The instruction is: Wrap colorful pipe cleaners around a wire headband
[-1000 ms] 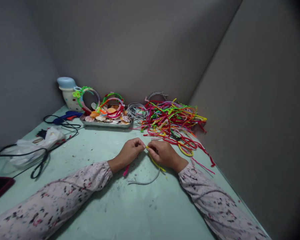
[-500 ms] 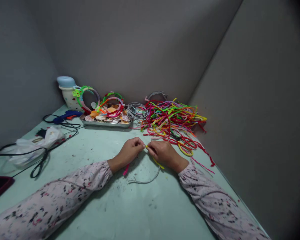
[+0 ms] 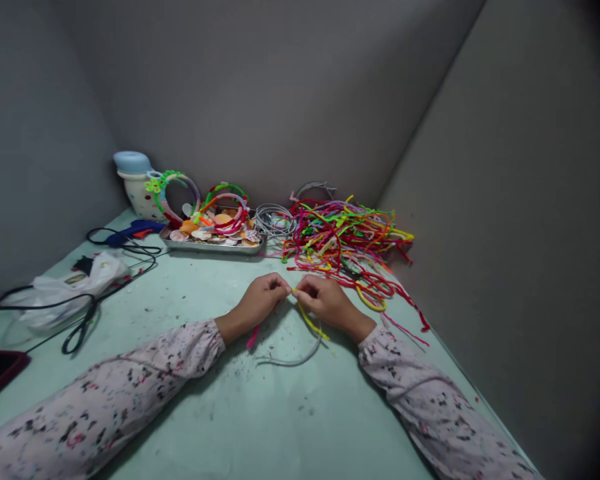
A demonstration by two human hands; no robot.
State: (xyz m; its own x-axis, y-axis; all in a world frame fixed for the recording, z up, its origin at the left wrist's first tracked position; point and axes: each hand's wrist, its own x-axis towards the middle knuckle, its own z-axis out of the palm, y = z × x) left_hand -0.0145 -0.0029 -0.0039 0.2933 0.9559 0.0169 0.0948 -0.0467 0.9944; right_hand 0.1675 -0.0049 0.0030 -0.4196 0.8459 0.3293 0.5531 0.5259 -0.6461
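Observation:
The fingertips of my left hand (image 3: 265, 298) and my right hand (image 3: 325, 300) nearly meet above the table, both closed in a pinch. Between them shows a short yellow bit of a fuzzy pipe cleaner (image 3: 307, 320), whose loose length hangs down below my right hand. A thin grey wire (image 3: 290, 364) curves under the hands, its upper end reaching up near the yellow strand. From beneath my left hand sticks out a pink pipe cleaner end (image 3: 253, 338). What lies inside the left fingers is mostly hidden.
Behind the hands is a heap of coloured pipe cleaners (image 3: 350, 230), beside a coil of grey wire (image 3: 275, 221). A metal tray (image 3: 215, 248) holds shells and wrapped hoops. To the left are a blue-lidded container (image 3: 139, 190), black cable (image 3: 93, 307) and a plastic bag (image 3: 60, 293).
My right hand has lifted and turned slightly, and more of the hanging yellow pipe cleaner shows below it. My left hand is almost still.

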